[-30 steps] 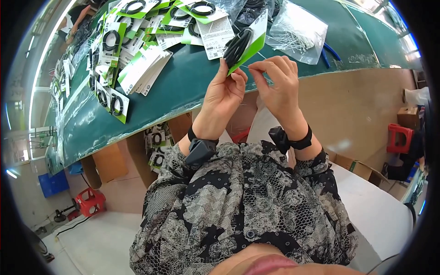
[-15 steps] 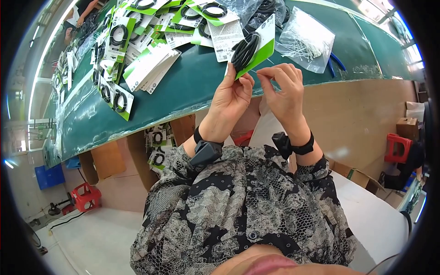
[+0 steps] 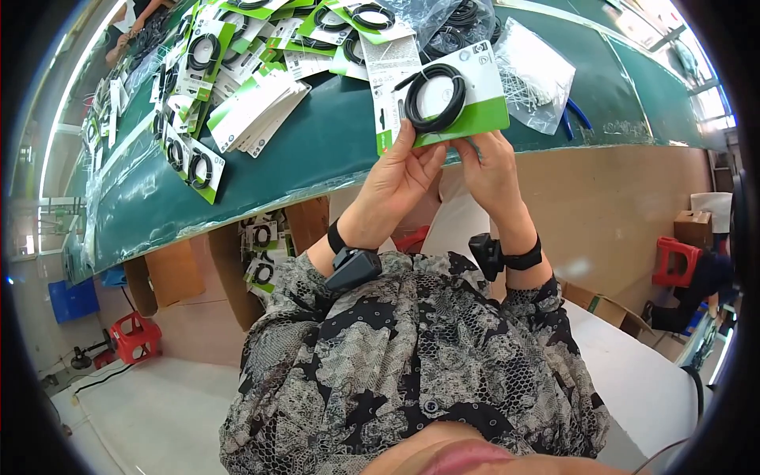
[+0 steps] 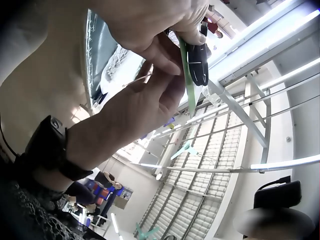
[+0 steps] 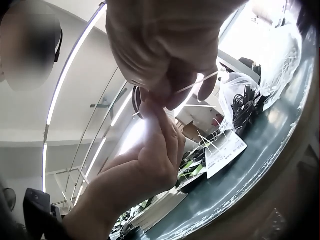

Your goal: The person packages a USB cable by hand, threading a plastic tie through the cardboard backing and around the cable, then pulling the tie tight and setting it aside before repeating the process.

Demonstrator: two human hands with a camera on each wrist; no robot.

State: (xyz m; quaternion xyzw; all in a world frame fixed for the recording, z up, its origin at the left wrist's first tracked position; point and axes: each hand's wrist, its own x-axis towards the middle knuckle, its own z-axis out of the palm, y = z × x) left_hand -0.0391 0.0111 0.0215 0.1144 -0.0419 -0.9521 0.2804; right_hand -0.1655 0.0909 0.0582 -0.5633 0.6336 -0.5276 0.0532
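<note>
My left hand (image 3: 396, 182) grips the lower left edge of a white and green packaging card (image 3: 484, 89), thumb in front. On the card's face lies a coiled black cable (image 3: 459, 99), facing up toward the head camera. My right hand (image 3: 492, 165) is at the card's lower right edge, its fingertips partly hidden behind it. In the right wrist view the right hand's fingers pinch a thin white cable tie (image 5: 192, 86), close to the left hand's fingertips. The left wrist view shows the card (image 4: 189, 82) edge-on with the cable coil (image 4: 199, 65) against it.
Many carded cables (image 3: 204, 67) pile up on the left of the green table (image 3: 301, 150). A fanned stack of cards (image 3: 257, 111) lies nearer me. At right are a clear bag of white cable ties (image 3: 538, 83) and a blue-handled tool (image 3: 576, 119); bagged black cables (image 3: 463, 16) lie behind.
The card has turned from nearly edge-on to face the head camera. My right hand has moved from apart at the right to the card's lower edge. My left hand keeps its hold.
</note>
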